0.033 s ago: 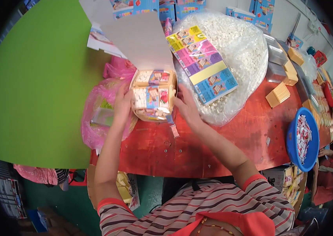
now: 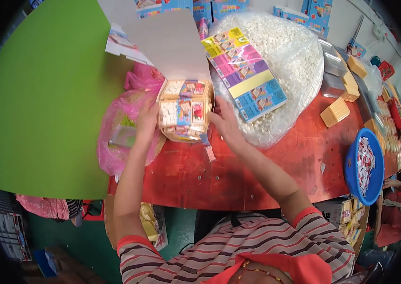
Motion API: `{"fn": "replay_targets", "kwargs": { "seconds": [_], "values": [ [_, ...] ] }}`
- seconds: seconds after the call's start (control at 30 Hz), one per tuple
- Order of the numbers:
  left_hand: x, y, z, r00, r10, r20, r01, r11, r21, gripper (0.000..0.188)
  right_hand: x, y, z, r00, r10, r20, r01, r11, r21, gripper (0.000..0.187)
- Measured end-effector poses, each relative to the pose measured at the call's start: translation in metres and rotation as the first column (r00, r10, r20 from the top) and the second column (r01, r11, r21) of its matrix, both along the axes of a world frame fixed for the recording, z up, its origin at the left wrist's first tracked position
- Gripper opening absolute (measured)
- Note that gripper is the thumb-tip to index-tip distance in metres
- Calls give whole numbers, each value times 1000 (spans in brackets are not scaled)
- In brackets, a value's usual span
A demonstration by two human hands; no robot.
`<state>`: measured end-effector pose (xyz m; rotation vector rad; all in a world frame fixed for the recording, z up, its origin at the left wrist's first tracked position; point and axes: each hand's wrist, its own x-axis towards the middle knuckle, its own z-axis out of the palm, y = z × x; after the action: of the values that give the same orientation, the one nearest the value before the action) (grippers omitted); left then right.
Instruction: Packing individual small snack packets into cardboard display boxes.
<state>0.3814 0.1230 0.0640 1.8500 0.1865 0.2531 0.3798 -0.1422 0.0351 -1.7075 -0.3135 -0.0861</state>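
A white cardboard box point(image 2: 161, 90) with its tall lid point(image 2: 169, 42) raised stands on the red table. Clear packs point(image 2: 184, 112) of small white pieces with printed blue and red labels fill it. On its left wall is my left hand point(image 2: 147, 117), closed around the side with the fingers partly hidden. My right hand point(image 2: 226, 123) grips the opposite side, thumb at the edge. By the box's near right corner lies a small pink-and-white wrapped piece point(image 2: 210, 153).
Right of the box sits a big clear bag point(image 2: 300, 71) of white pieces, with colourful printed sheets point(image 2: 247, 78) on it. A pink plastic bag point(image 2: 110, 128) lies left. A blue basin point(image 2: 350, 165) of wrapped pieces and yellow trays point(image 2: 335, 113) are farther right. Another person's arm point(image 2: 394, 199) shows at far right.
The box and both hands have shifted very slightly away from me. More of the small wrapped piece shows clear of the box. Both hands stay at the box's sides.
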Motion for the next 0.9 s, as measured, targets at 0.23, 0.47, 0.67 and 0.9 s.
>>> {"fn": "replay_targets", "kwargs": {
  "seconds": [0.23, 0.47, 0.67, 0.9],
  "values": [
    [8, 27, -6, 996, -70, -53, 82, 962, 261, 36, 8, -1, 41, 991, 93, 94, -53, 930, -364, 38],
    [-50, -24, 46, 964, 75, -255, -7, 967, 255, 48, 10, -8, 49, 915, 293, 277, -62, 781, -621, 32],
    [-67, -45, 54, 991, 78, -108, -33, 930, 366, 69, 18, -8, 55, 973, 170, 154, -30, 761, -648, 30],
    [-129, -92, 49, 983, -52, -178, 91, 971, 220, 77, 18, -47, 56, 902, 409, 136, -255, 760, -598, 34]
  ]
}}
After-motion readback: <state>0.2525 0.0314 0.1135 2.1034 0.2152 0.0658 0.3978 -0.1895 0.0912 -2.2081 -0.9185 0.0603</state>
